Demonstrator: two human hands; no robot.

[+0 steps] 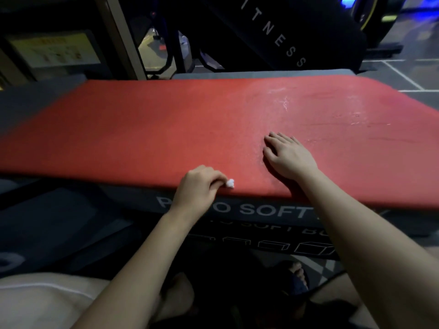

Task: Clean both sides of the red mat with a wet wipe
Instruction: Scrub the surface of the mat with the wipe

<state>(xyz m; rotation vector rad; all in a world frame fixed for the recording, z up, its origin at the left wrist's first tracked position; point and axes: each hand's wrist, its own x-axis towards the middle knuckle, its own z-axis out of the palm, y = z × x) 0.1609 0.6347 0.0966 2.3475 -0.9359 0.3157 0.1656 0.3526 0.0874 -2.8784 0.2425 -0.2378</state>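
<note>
Left hand [198,186] grip pinching wet wipe [230,183] | right hand [288,155] flat, open on red mat [142,129]

Left hand [198,186] curled into a loose fist, fingertips pinched; right hand [288,155] flat, palm down, fingers spread; both forearms extended forward.

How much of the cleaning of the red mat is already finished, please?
Done: hard to judge; the left half of the red mat looks even in colour. In hand: the left hand pinches a small balled white wipe at the near edge, while the right hand lies flat on the mat. Left: whitish streaks on the right half, and apparently the underside.
</note>
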